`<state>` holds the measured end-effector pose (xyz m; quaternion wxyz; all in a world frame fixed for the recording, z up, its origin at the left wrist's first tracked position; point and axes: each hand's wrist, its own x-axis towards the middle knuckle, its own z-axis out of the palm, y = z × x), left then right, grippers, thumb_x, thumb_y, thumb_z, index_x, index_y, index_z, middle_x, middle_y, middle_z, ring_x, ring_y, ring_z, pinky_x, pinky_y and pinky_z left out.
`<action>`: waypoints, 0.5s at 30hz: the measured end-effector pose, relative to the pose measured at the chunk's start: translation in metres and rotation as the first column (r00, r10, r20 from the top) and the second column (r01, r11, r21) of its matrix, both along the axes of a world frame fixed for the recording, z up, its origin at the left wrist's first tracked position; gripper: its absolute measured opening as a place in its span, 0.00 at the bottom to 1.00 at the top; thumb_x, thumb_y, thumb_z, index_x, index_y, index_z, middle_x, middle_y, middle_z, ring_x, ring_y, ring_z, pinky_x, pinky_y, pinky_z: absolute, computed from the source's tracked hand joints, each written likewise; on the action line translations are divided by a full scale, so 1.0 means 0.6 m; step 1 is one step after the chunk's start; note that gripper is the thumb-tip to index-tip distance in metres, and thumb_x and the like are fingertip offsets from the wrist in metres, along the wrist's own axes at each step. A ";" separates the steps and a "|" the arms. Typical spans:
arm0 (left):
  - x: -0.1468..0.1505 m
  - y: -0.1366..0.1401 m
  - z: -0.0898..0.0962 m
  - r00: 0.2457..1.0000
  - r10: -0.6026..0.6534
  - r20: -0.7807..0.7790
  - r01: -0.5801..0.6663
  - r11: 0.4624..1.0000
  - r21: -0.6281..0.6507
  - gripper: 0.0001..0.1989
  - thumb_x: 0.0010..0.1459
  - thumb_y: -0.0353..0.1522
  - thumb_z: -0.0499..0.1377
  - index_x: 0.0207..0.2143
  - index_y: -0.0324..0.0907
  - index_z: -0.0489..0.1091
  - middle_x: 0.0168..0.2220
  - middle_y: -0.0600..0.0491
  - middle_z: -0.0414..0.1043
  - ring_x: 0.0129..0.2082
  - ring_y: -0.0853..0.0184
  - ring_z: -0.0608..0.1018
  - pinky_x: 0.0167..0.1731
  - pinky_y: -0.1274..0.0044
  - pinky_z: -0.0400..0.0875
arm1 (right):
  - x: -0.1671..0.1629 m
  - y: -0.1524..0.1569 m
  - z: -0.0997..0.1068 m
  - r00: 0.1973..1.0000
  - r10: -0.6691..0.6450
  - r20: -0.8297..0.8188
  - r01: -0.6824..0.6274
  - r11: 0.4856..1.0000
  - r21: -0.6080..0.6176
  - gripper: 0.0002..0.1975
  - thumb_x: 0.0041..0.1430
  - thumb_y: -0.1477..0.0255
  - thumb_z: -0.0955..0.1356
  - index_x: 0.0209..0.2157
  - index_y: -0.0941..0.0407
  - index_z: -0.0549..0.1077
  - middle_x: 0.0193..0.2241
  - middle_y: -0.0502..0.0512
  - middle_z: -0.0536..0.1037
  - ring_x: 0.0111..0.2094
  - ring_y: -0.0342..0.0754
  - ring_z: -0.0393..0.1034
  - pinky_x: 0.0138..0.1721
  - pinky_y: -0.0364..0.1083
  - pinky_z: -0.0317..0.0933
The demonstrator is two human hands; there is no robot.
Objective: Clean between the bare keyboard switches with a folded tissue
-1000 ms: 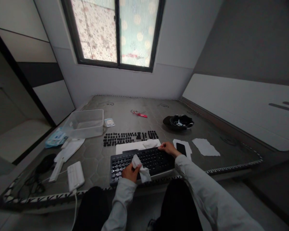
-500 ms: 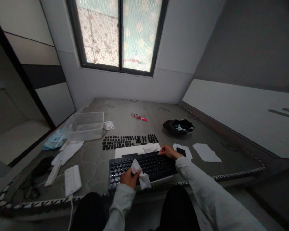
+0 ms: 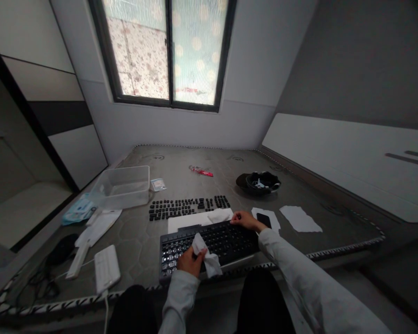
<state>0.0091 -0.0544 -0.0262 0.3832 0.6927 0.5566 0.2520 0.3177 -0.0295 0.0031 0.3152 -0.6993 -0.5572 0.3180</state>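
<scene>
A black keyboard (image 3: 218, 242) lies in front of me with its keycaps off, at least on the left part, where bare switch sockets show. My left hand (image 3: 191, 260) is closed on a crumpled white tissue (image 3: 212, 263), resting over the near middle of the keyboard. At the far right edge of the keyboard is my right hand (image 3: 244, 220), its fingertips pinched together; whatever is between them is too small to make out. Behind the keyboard, loose black keycaps (image 3: 176, 207) lie in rows. A white sheet (image 3: 176, 224) sticks out under its far side, with another folded tissue (image 3: 218, 215) on it.
A clear plastic bin (image 3: 130, 185) stands back left beside a small packet (image 3: 158, 184). A cap (image 3: 258, 183), a phone (image 3: 264, 221) and a paper sheet (image 3: 299, 219) lie right. A white power bank (image 3: 107, 268) with a cable lies front left. A red item (image 3: 202, 171) lies farther back.
The camera view has shifted slightly. My left hand and its tissue have moved a little to the right over the keyboard; my right hand stays at the far edge.
</scene>
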 end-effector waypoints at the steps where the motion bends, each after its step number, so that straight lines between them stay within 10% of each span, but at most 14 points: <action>1: 0.000 0.000 -0.002 1.000 0.004 0.006 -0.004 1.000 0.001 0.16 0.53 0.40 0.57 0.34 0.37 0.76 0.27 0.49 0.77 0.26 0.66 0.75 0.25 0.79 0.61 | -0.004 -0.005 0.007 0.999 -0.023 -0.031 0.024 0.999 0.034 0.17 0.35 0.58 0.73 0.21 0.57 0.71 0.18 0.46 0.68 0.23 0.43 0.60 0.29 0.44 0.55; 9: -0.003 -0.004 0.003 0.999 0.009 0.044 -0.009 1.000 0.008 0.17 0.53 0.40 0.56 0.35 0.37 0.75 0.30 0.47 0.79 0.30 0.63 0.77 0.28 0.78 0.64 | -0.110 -0.061 0.136 0.925 -0.143 -0.352 0.298 0.847 0.439 0.20 0.56 0.50 0.53 0.25 0.51 0.56 0.23 0.46 0.60 0.26 0.45 0.59 0.32 0.46 0.56; 15: -0.002 -0.004 0.002 1.000 -0.007 0.007 0.007 1.000 0.005 0.17 0.54 0.41 0.55 0.35 0.37 0.75 0.31 0.46 0.79 0.30 0.63 0.77 0.27 0.78 0.63 | -0.247 -0.271 0.293 0.790 0.335 -0.514 0.208 0.642 0.738 0.25 0.47 0.41 0.55 0.26 0.48 0.62 0.25 0.48 0.64 0.31 0.49 0.64 0.38 0.50 0.61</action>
